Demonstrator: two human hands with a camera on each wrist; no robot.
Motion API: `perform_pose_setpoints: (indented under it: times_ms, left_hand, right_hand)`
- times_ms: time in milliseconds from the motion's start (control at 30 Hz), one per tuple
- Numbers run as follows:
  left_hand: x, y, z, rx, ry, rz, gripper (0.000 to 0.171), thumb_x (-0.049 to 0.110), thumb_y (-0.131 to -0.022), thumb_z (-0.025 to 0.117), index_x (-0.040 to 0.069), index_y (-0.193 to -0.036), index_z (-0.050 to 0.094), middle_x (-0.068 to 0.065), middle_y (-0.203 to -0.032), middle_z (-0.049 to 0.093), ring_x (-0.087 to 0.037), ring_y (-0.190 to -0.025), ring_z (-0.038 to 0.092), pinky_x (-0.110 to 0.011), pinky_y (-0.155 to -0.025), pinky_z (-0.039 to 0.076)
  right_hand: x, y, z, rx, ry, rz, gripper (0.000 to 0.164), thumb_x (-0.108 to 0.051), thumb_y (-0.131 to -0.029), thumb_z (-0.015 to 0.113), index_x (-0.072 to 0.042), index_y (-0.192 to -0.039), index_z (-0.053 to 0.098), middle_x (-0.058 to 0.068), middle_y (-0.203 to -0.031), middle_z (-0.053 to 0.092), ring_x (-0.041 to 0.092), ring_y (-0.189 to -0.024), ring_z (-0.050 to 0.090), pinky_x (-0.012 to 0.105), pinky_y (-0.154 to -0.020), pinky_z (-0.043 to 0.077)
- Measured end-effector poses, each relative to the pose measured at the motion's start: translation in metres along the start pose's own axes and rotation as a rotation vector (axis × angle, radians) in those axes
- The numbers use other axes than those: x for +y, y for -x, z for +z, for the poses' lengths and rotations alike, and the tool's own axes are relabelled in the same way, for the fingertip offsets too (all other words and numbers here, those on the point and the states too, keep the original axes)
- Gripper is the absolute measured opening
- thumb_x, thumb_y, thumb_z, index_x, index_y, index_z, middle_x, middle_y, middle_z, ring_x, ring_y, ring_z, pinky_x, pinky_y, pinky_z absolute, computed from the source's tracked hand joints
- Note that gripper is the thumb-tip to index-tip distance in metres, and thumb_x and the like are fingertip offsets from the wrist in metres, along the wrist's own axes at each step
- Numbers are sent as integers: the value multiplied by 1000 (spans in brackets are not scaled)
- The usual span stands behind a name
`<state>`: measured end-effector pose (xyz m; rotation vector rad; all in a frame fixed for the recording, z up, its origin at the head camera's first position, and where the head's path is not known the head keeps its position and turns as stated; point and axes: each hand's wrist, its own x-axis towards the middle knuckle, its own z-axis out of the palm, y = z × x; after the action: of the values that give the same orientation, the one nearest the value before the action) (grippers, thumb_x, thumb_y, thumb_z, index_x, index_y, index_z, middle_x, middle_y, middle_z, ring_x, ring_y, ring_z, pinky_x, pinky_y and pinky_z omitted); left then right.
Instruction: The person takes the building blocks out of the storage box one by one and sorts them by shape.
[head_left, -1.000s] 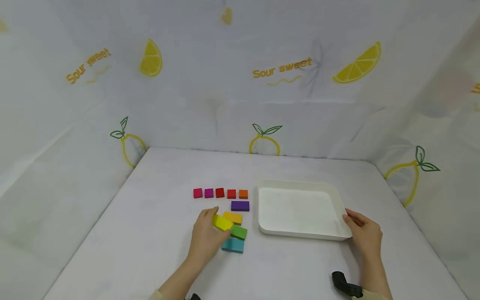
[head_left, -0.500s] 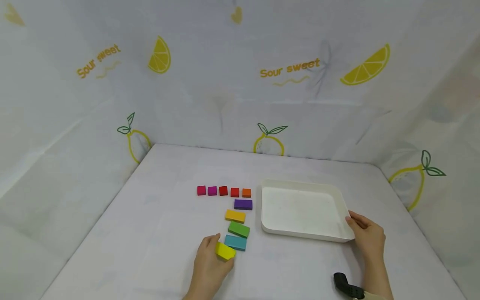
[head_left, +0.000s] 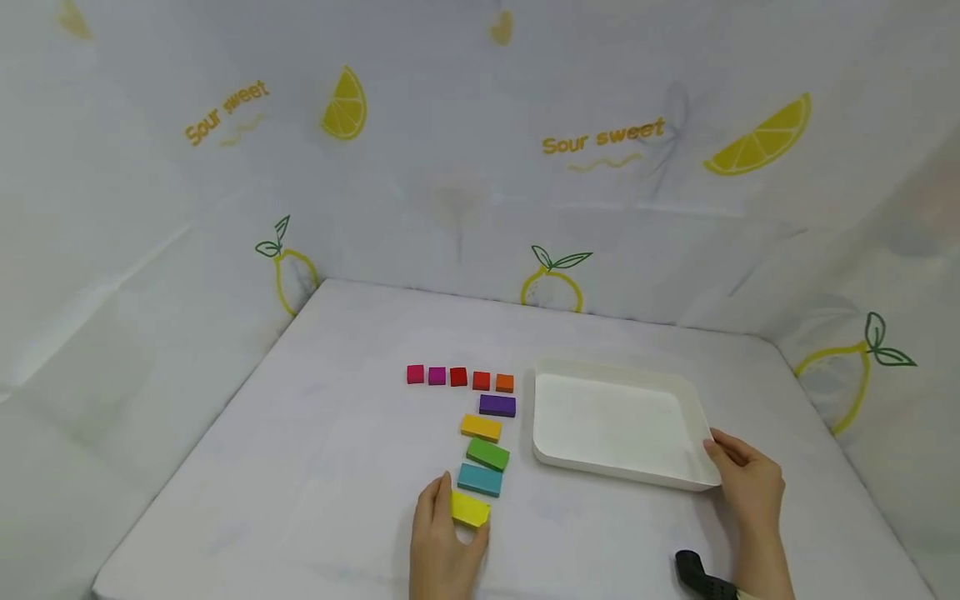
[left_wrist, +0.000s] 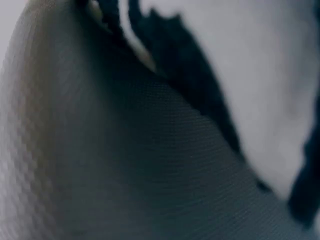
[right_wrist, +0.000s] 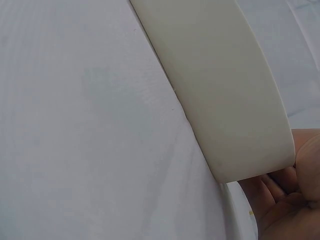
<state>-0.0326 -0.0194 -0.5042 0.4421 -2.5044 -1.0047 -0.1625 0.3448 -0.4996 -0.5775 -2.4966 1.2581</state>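
At the near end of a column of blocks, my left hand (head_left: pixel 444 542) pinches a yellow block (head_left: pixel 470 510) between thumb and fingers, down at table level. Just beyond it lie a teal block (head_left: pixel 480 480), a green block (head_left: pixel 488 454), an orange-yellow block (head_left: pixel 481 428) and a purple block (head_left: pixel 497 406). My right hand (head_left: pixel 750 479) holds the near right corner of a white tray (head_left: pixel 626 475), thumb on the rim. In the right wrist view, fingers of the right hand (right_wrist: pixel 280 205) reach round the tray's wall (right_wrist: pixel 225 100). The left wrist view is mostly dark, blurred fabric.
A row of small cubes runs along the far side of the blocks, from a pink cube (head_left: pixel 416 374) to an orange cube (head_left: pixel 505 383). A black wrist device (head_left: pixel 701 575) is near the right forearm. White printed cloth (head_left: pixel 450 208) walls in the table (head_left: pixel 315 467).
My left hand has brought the yellow block toward me, from beside the green block to the near side of the teal block. The right hand stays on the tray. The head view has shifted slightly.
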Motion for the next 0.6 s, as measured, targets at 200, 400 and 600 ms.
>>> perform_pose_setpoints:
  times_ms: [200, 400, 600]
  left_hand:
    - [8, 1, 1, -13, -33, 18, 83, 14, -65, 92, -5, -136, 54, -18, -130, 56, -29, -118, 59, -39, -98, 56]
    - [14, 3, 5, -76, -69, 34, 84, 18, -68, 91, -5, -138, 51, -19, -134, 54, -28, -121, 58, -40, -100, 55]
    - [10, 1, 8, -102, -95, 59, 87, 24, -68, 91, -7, -138, 50, -21, -134, 53, -30, -120, 58, -42, -100, 54]
  right_hand:
    - [-5, -6, -2, -5, -17, 13, 49, -39, -92, 67, -4, -126, 66, -46, -67, 50, -33, -71, 41, -4, -64, 39]
    - [-9, -9, -2, 4, -7, 24, 48, -38, -92, 66, -5, -127, 66, -50, -62, 43, -33, -70, 40, -4, -65, 37]
    - [-8, -10, -1, 12, 5, 22, 49, -39, -92, 66, -5, -127, 66, -51, -59, 40, -34, -69, 39, -4, -65, 35]
